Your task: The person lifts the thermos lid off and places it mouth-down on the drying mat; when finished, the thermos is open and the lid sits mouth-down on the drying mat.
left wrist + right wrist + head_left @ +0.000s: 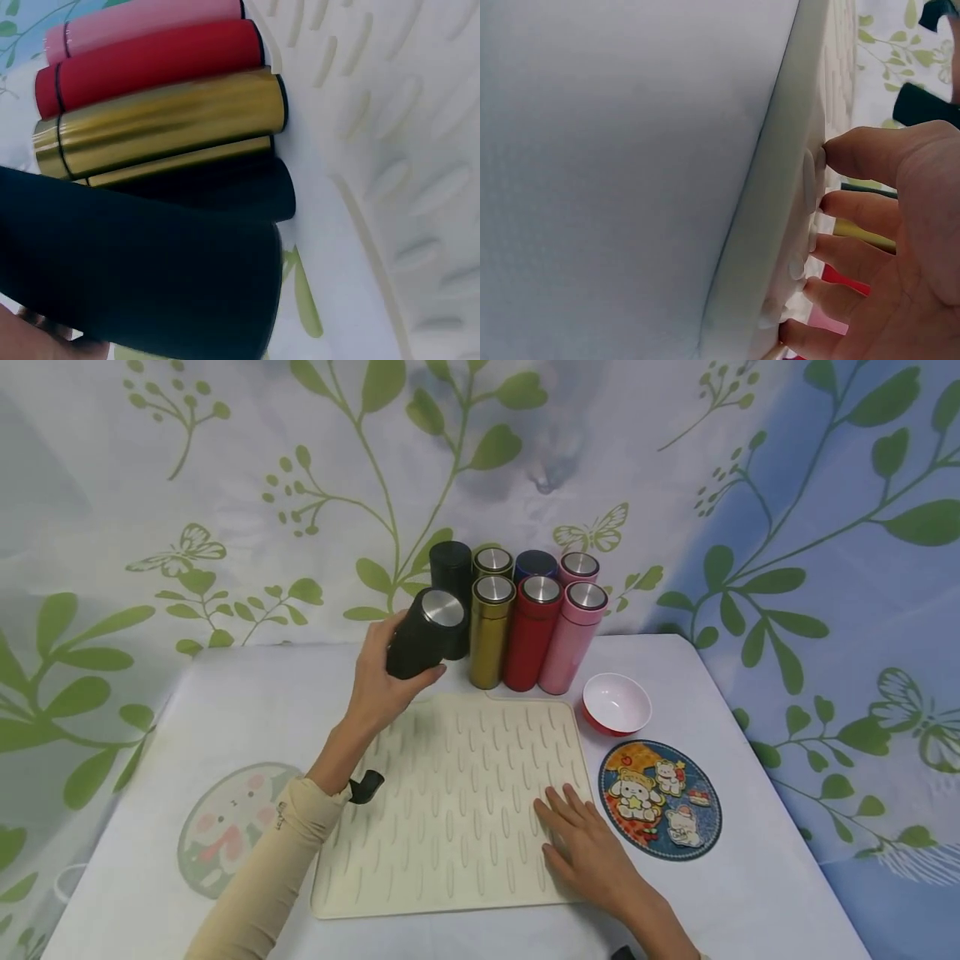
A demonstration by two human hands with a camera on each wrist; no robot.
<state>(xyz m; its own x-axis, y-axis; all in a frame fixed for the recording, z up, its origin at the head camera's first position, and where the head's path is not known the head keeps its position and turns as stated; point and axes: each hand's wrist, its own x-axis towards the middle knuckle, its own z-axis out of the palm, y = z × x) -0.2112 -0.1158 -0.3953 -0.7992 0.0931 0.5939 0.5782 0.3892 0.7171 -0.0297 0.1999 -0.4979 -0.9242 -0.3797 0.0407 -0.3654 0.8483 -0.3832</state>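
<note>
Nearest the head camera I have the person's left arm in a beige sleeve, stretched forward and slightly inward, the wrist bent up so the left hand wraps a black bottle. Thumb and fingers grasp that bottle, and I see it leaning, its silver-topped cap away from the palm, near the far left corner of a cream ridged mat. The right hand reaches in from the lower right, palm down, fingers released and spread on the mat's right side.

I count eight bottles: the one in hand and seven upright behind the mat. Those seven are one standing black bottle, two gold bottles, one red bottle, one blue bottle and two pink bottles. To the right are one small bowl and one of two round coasters; the other coaster lies left of the mat.

My left wrist view gives me the held bottle's dark flank and base rim, hidden from above, but only one pink bottle and no blue. My right wrist view shows the fingertips touching the mat's raised ridges, plus its pale edge; dark shapes at upper right I can't make out.
</note>
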